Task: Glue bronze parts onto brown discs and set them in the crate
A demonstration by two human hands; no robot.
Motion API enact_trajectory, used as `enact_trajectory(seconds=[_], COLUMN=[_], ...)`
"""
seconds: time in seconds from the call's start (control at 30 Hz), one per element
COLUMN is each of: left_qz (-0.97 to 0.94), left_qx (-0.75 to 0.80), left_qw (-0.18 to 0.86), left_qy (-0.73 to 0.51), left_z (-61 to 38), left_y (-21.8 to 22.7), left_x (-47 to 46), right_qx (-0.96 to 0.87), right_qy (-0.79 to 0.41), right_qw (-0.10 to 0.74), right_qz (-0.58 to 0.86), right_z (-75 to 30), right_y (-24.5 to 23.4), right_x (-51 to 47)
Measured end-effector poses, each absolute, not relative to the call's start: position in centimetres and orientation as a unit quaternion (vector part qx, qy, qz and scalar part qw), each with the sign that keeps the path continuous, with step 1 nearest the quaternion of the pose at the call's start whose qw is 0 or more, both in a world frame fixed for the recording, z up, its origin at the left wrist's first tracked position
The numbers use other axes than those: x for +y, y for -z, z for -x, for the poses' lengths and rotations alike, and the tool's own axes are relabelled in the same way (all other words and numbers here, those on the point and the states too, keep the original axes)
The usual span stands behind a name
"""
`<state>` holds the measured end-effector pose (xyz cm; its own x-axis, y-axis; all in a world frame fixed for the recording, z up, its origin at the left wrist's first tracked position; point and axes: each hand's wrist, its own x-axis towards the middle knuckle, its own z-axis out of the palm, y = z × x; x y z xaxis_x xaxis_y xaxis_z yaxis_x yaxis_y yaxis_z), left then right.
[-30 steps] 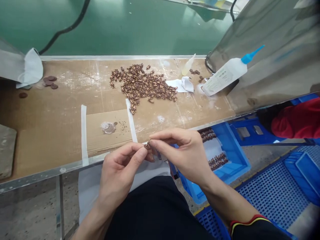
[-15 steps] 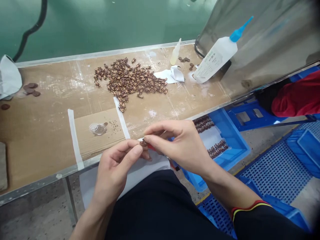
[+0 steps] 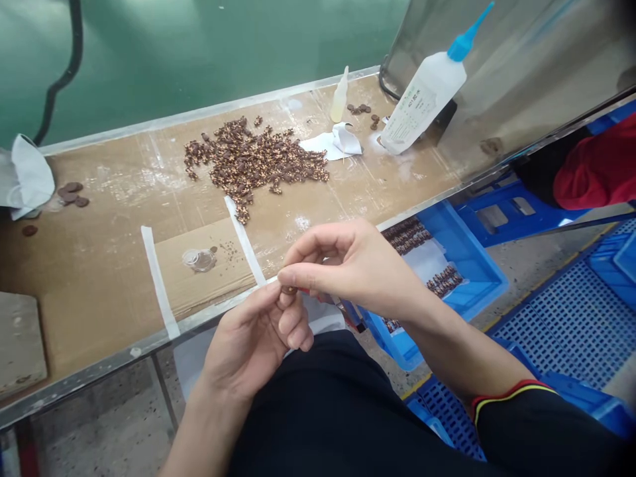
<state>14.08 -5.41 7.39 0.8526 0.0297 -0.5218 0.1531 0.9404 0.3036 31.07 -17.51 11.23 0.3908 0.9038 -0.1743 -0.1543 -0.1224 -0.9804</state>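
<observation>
Just past the table's front edge, a small dark brown round piece (image 3: 289,290) sits between my two hands, mostly covered by the fingers. My left hand (image 3: 261,334) grips it with thumb and forefinger, palm turned up and the other fingers curled. From the right, my right hand (image 3: 348,268) pinches at the same piece with thumb and fingertips. Beyond them on the table lies a heap of small brown and gold parts (image 3: 258,159). A little clear round dish (image 3: 199,260) rests on a cardboard sheet (image 3: 199,291) left of my hands, beside scattered tiny dark bits.
A large white bottle with a blue nozzle (image 3: 422,99) leans at the table's right, near a small dropper bottle (image 3: 340,99) and white paper (image 3: 342,142). Brown discs (image 3: 72,194) lie far left. Below right, a blue crate (image 3: 477,265) holds rows of parts. A red-clothed person's part (image 3: 601,162) shows at right.
My left hand has rolled palm-up, its fingers now curled under the brown piece. My right fingertips have come closer to the left thumb. The view has turned slightly.
</observation>
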Motion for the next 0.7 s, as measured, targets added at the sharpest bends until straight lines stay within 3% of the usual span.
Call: enact_trajectory(seconds=[0.7], left_qz=[-0.138], left_qx=[0.261], left_qw=[0.955], left_qy=[0.031], left_z=[-14.23], left_y=[-7.18], left_x=[-5.75], right_qx=[-0.297], right_qy=[-0.465], right_qw=[0.593], right_qz=[0.586], right_z=[-30.94], right_y=[-10.86], right_x=[-17.62])
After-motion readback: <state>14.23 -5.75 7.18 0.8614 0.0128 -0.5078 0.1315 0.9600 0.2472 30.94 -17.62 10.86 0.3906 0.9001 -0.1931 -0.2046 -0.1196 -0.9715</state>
